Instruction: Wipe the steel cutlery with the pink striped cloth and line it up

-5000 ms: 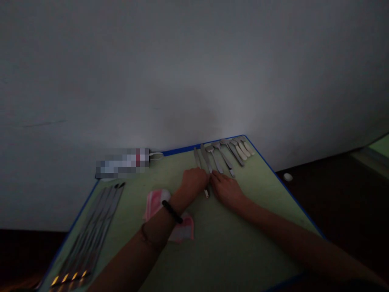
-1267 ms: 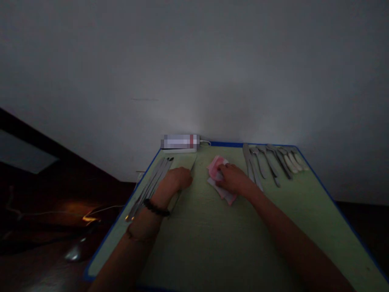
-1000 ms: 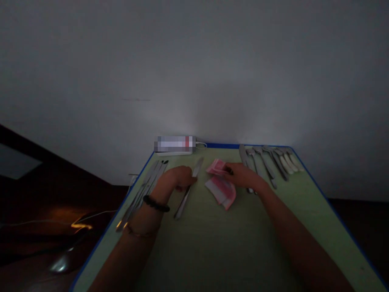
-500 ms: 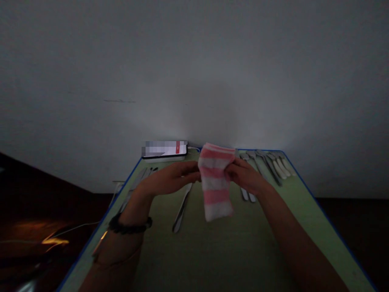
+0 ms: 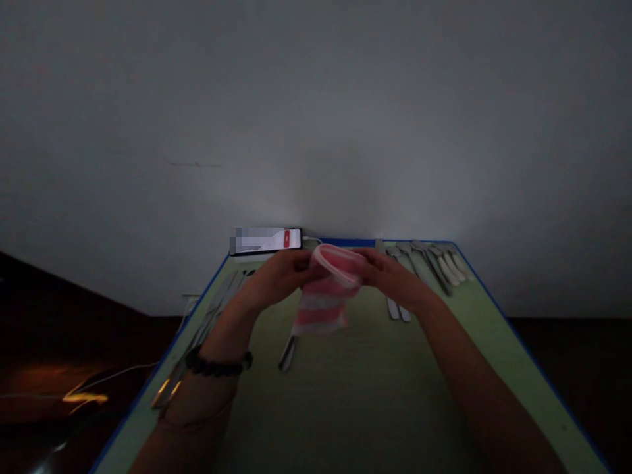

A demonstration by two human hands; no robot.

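Note:
Over the far middle of the table, a pink-and-white striped cloth (image 5: 323, 304) is held between my two hands. My left hand (image 5: 280, 278) grips its left side, fingers closed on the edge. On the opposite side, my right hand (image 5: 395, 280) pinches the cloth near the top. The upper edge curves into a rounded fold, while the lower part hangs down. Beneath it lies a metal utensil (image 5: 287, 354); its handle shows and its other end is hidden by the cloth.
Several spoons and other cutlery (image 5: 434, 263) lie in a row at the back right. Knives and more cutlery (image 5: 217, 306) line the left side. A lit phone (image 5: 266, 241) leans at the back left with a white cable. The green table (image 5: 345, 408) has a blue edge against a wall.
The cloth has shifted left and its top has bent over into a rounded fold. My left hand has moved up slightly, and my right hand has moved slightly left.

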